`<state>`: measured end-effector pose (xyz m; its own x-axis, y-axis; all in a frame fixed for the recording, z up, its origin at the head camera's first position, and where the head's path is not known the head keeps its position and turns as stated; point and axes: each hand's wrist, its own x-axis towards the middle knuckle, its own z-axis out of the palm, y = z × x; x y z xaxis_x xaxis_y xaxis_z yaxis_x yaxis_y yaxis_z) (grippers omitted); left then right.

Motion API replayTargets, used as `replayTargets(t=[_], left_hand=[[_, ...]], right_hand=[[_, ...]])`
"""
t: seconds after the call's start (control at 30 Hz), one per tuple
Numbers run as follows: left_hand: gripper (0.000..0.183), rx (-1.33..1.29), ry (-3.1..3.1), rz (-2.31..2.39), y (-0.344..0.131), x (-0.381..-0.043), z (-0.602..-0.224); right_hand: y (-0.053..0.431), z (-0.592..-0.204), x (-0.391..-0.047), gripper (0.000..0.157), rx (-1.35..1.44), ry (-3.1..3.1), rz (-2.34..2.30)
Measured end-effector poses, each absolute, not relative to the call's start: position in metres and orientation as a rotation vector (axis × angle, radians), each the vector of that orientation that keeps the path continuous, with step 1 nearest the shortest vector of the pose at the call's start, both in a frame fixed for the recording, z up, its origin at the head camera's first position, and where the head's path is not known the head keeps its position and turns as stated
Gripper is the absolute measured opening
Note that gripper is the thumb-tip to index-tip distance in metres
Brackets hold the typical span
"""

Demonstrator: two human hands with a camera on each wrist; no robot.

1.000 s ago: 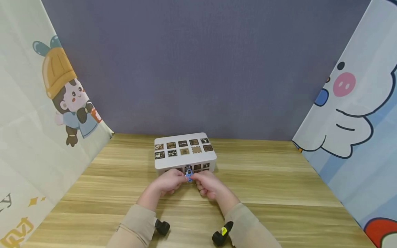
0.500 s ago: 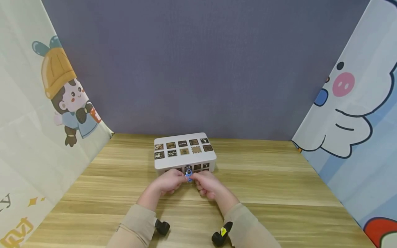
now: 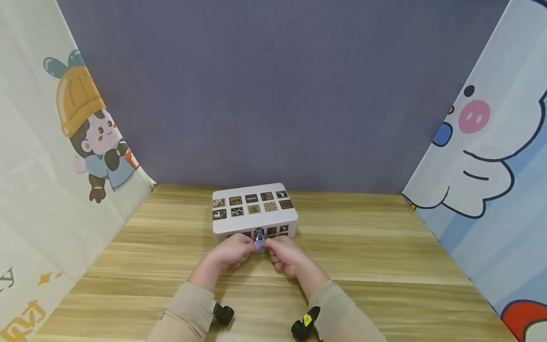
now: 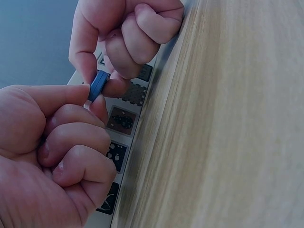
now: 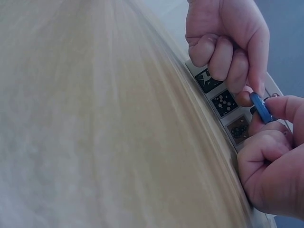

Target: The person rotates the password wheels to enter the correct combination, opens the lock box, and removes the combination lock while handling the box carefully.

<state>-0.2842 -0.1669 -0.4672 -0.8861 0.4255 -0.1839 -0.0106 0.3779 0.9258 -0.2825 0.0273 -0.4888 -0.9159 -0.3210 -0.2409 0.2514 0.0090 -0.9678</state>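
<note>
Head cam: pretty much nothing's changed vs the shots from 0.5 s and 1 s back. The left hand [image 3: 234,249] and right hand [image 3: 287,254] still pinch the little blue lock [image 3: 260,243] between them, and the white box [image 3: 256,219] hasn't budged on the table [image 3: 384,237], right behind the grip. The latch [image 3: 259,231] is just beyond the lock; can't tell if they're hooked together. My read: the fiddly lock work is at a steady-hold stage, no visible progress over that stretch.

Left wrist cam: narrow grip, thumb and finger of the left hand on the near side of the lock, other 3 fingers curled in. The right hand has the far side, box face just behind.

Right wrist cam: same deal mirrored, lock seen nearly edge-on between the 2 pinches. Whether anything's turning in there, no idea
</note>
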Motion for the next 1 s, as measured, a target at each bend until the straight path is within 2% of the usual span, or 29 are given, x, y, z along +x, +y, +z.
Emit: replayTargets(t=[0.63,1.0], left_hand=[[0.024,0.36,2.235,1.525,-0.1674,-0.2858,-0.4684],[0.023,0.355,2.216,1.547,-0.1674,-0.2845,-0.4665]], right_hand=[[0.0256,-0.4919,-0.2852,0.024,-0.034,1.895,-1.968],[0.0277,-0.4905,-0.2859,0.026,-0.034,1.864,-1.967]])
